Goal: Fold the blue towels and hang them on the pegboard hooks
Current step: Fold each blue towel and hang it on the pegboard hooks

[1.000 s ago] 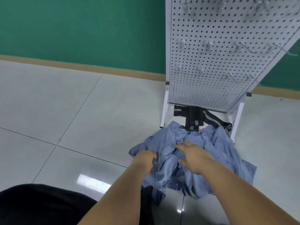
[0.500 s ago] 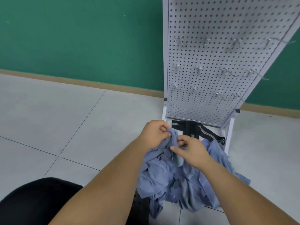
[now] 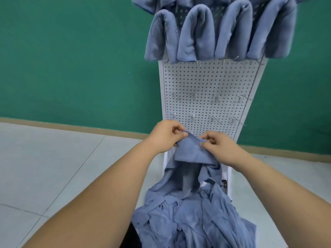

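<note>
A blue towel [image 3: 189,153] hangs from both my hands in front of the white pegboard [image 3: 207,83]. My left hand [image 3: 165,135] pinches its top edge on the left, and my right hand [image 3: 217,144] pinches the same edge on the right, close together. The towel's lower part trails into a crumpled heap of blue towels [image 3: 195,217] on the floor at the board's foot. Several folded blue towels [image 3: 197,33] hang side by side on hooks along the upper part of the board. Rows of bare metal hooks [image 3: 216,97] stick out of the board just above my hands.
The pegboard stands on white legs [image 3: 227,178] against a green wall [image 3: 71,59] with a tan skirting strip. Pale floor tiles [image 3: 53,167] stretch to the left. A dark shape [image 3: 130,237] shows at the bottom edge between my forearms.
Both hands have risen from the heap with one towel pinched between them. The view has tilted up, so the hung towels at the board's top have come into sight.
</note>
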A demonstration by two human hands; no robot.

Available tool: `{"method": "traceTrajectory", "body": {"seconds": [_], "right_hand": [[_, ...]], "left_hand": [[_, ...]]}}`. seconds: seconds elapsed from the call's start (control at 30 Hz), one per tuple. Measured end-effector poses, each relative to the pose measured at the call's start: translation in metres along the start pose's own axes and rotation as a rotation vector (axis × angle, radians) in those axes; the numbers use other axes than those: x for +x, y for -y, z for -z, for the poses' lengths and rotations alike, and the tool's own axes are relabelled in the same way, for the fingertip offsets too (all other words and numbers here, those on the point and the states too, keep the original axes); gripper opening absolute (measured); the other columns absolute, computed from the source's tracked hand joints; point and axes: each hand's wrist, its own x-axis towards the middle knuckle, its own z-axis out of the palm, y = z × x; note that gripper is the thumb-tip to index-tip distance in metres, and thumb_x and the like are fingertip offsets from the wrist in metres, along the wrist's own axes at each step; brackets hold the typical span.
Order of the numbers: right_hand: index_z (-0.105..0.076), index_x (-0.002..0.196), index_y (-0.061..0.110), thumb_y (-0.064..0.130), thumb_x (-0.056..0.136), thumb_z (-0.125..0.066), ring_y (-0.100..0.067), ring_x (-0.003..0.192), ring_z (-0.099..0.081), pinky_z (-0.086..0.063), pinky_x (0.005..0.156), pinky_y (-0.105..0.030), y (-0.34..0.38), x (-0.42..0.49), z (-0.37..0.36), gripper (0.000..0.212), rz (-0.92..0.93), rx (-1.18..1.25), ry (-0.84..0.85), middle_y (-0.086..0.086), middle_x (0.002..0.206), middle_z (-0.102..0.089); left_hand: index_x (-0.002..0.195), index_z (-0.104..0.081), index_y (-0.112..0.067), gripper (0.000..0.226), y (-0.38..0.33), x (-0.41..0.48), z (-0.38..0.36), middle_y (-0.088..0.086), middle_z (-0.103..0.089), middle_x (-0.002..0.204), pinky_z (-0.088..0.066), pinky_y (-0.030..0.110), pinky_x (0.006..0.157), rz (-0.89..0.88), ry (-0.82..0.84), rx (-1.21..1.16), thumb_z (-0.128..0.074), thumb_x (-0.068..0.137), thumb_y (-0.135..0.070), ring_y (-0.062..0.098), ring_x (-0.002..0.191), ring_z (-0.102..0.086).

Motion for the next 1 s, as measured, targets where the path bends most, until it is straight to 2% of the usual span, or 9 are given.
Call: {"method": "traceTrajectory", "body": {"seconds": [0.07,0.17,0.27,0.33,0.4,0.53,0.77,0.87,1.0], "right_hand": [[-0.073,0.094,0.028,0.035,0.097,-0.070,-0.018,0.072,-0.060,-0.051,0.073,-0.040,0.015,-0.008,0.026,0.008,0.039,0.016,-0.009,-0.017,0.087,-0.073],[-0.075,0.090,0.030,0.040,0.094,-0.076,-0.012,0.066,-0.057,-0.049,0.069,-0.034,0.017,-0.019,0.048,0.011,0.083,-0.044,-0.084,-0.006,0.076,-0.071],[-0.074,0.096,0.040,0.039,0.090,-0.080,-0.005,0.061,-0.054,-0.046,0.068,-0.027,-0.002,-0.030,0.047,0.009,0.062,-0.147,-0.080,0.013,0.080,-0.068],[-0.072,0.106,0.045,0.044,0.087,-0.082,0.000,0.076,-0.064,-0.052,0.079,-0.023,-0.012,-0.033,0.038,0.021,0.041,-0.194,-0.036,0.020,0.103,-0.070],[-0.074,0.111,0.040,0.044,0.088,-0.082,0.003,0.091,-0.068,-0.053,0.086,-0.022,-0.013,-0.032,0.032,0.025,0.046,-0.166,-0.031,0.024,0.110,-0.070],[-0.075,0.096,0.034,0.031,0.092,-0.079,0.002,0.087,-0.069,-0.050,0.081,-0.015,-0.010,-0.023,0.025,0.006,0.080,-0.186,-0.121,0.022,0.091,-0.074],[-0.071,0.086,0.036,0.035,0.092,-0.075,-0.003,0.070,-0.064,-0.056,0.073,-0.032,-0.020,-0.012,0.034,0.007,0.006,-0.325,-0.356,0.015,0.083,-0.070],[-0.070,0.086,0.031,0.037,0.090,-0.080,-0.008,0.063,-0.067,-0.054,0.068,-0.029,-0.014,-0.012,0.033,0.013,-0.021,-0.153,-0.248,0.010,0.075,-0.073],[-0.061,0.094,0.029,0.046,0.076,-0.090,-0.006,0.069,-0.067,-0.055,0.069,-0.025,-0.015,-0.011,0.019,0.038,-0.056,-0.086,-0.211,0.012,0.086,-0.073]], "left_hand": [[0.091,-0.075,-0.020,0.005,-0.021,-0.001,0.003,-0.001,-0.074,0.078,-0.059,0.029,0.063,-0.061,-0.040,-0.064,-0.078,0.095,-0.020,0.010,0.063,-0.065],[0.090,-0.075,-0.028,0.007,-0.037,-0.002,-0.002,-0.016,-0.072,0.078,-0.051,0.017,0.062,-0.133,-0.099,-0.106,-0.078,0.094,-0.023,0.001,0.066,-0.061],[0.091,-0.076,-0.030,0.008,-0.030,-0.004,-0.021,-0.011,-0.074,0.085,-0.057,0.026,0.077,-0.105,-0.092,-0.185,-0.079,0.094,-0.023,0.003,0.074,-0.064],[0.092,-0.078,-0.026,0.002,-0.022,-0.005,-0.035,-0.005,-0.074,0.084,-0.057,0.029,0.078,-0.048,-0.015,-0.218,-0.080,0.094,-0.025,0.007,0.075,-0.063],[0.091,-0.078,-0.024,0.003,-0.019,-0.002,-0.045,-0.004,-0.071,0.080,-0.055,0.027,0.073,-0.020,0.041,-0.186,-0.080,0.093,-0.026,0.006,0.070,-0.061],[0.085,-0.077,-0.029,0.009,-0.022,0.008,-0.055,-0.005,-0.069,0.077,-0.055,0.028,0.070,-0.004,0.066,-0.207,-0.081,0.093,-0.025,0.007,0.067,-0.059],[0.087,-0.076,-0.031,0.006,-0.019,0.022,-0.070,-0.004,-0.074,0.078,-0.063,0.046,0.081,0.026,0.023,-0.168,-0.080,0.092,-0.030,0.012,0.070,-0.065],[0.096,-0.074,-0.030,0.009,-0.024,0.025,-0.073,0.012,-0.073,0.076,-0.061,0.047,0.078,0.081,0.031,-0.299,-0.073,0.098,-0.021,0.020,0.066,-0.061],[0.103,-0.078,-0.018,0.012,-0.034,0.026,-0.073,-0.001,-0.079,0.083,-0.061,0.037,0.083,0.103,0.055,-0.443,-0.068,0.101,-0.010,0.011,0.074,-0.073]]}}
